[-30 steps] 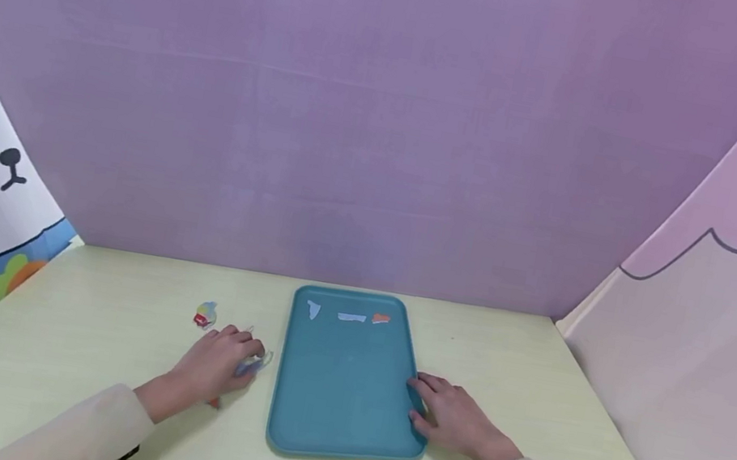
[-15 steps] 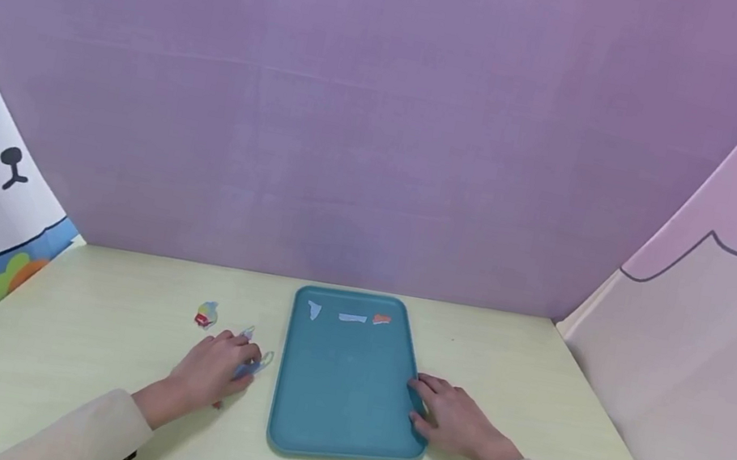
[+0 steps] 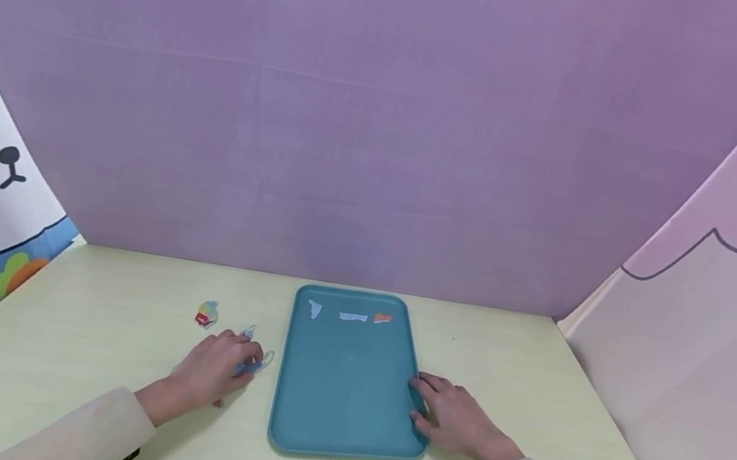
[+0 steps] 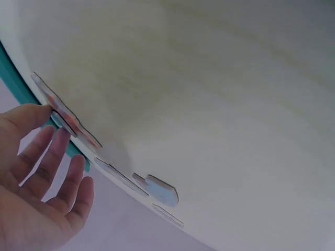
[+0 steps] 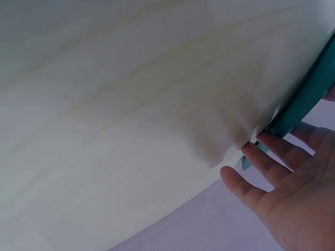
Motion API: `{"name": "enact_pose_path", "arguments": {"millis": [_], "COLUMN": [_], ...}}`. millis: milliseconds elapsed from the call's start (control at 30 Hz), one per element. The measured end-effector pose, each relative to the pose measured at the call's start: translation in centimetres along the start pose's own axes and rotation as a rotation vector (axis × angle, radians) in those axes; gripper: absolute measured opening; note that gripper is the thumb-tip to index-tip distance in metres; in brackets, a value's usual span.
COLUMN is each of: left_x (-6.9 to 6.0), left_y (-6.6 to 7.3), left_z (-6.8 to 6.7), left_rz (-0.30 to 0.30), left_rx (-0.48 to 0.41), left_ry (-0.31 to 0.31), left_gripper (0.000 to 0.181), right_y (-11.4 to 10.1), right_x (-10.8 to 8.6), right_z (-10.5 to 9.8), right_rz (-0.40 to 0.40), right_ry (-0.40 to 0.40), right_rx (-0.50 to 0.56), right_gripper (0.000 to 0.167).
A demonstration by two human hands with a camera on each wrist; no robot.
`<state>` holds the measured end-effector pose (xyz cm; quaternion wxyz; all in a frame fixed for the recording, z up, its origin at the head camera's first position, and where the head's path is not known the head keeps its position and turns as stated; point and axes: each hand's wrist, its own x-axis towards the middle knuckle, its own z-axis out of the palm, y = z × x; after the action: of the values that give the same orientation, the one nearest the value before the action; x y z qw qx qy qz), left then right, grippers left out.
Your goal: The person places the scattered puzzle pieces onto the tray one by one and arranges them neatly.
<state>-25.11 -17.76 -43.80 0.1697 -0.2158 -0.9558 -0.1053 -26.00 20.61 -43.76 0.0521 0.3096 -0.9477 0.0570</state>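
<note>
A teal tray (image 3: pixel 347 391) lies flat on the table with two pale blue flat pieces, one wedge-like (image 3: pixel 314 309) and one strip-like (image 3: pixel 353 317), and an orange piece (image 3: pixel 382 318) near its far edge. My left hand (image 3: pixel 214 367) is left of the tray, thumb and a finger pinching a thin flat cutout piece (image 4: pixel 64 123) low over the table. A clear-edged bluish piece (image 3: pixel 251 367) shows by those fingers; another piece (image 3: pixel 218 403) is partly hidden under the hand. On the tray's right rim rests my right hand (image 3: pixel 461 421), fingers loosely extended.
A yellow and red cutout piece (image 3: pixel 206 314) lies beyond the left hand, and a small pale blue piece (image 3: pixel 247 332) just past its knuckles. Behind the table (image 3: pixel 509 354) stands a purple backdrop (image 3: pixel 388 118), with printed cloths at both sides.
My left hand has shifted very slightly, uncovering more of the small piece beyond its knuckles and covering more of the reddish one beneath. The right hand and the tray stay put.
</note>
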Motion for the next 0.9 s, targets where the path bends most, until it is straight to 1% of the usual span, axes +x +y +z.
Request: {"name": "enact_pose_path", "arguments": {"millis": [200,333,467,700,900], "left_x": [0.2,0.3,0.4,0.5,0.9], "left_y": [-0.2,-0.4,-0.6,-0.9,-1.2], "left_z": [-0.1,-0.2,-0.2,-0.6,-1.1], "left_rz": [0.032,0.038,0.044,0.07,0.104], "left_rx": [-0.039,-0.069,-0.072,-0.058,-0.051], "left_ry": [-0.017,-0.033,-0.034,-0.015,0.04], "left_gripper": [0.021,0.022,0.024,0.027,0.028], "right_y": [0.0,0.0,0.0,0.0,0.0], "right_x": [0.0,0.0,0.0,0.0,0.0], "right_z": [0.0,0.1,0.1,0.1,0.0], "right_rz": [0.01,0.013,0.007,0.007,0.007], "right_ry": [-0.014,-0.018,-0.009,-0.007,-0.011], "right_rx": [0.004,0.01,0.008,0.007,0.012], "right_gripper": [0.049,0.049,0.048,0.048,0.048]}}
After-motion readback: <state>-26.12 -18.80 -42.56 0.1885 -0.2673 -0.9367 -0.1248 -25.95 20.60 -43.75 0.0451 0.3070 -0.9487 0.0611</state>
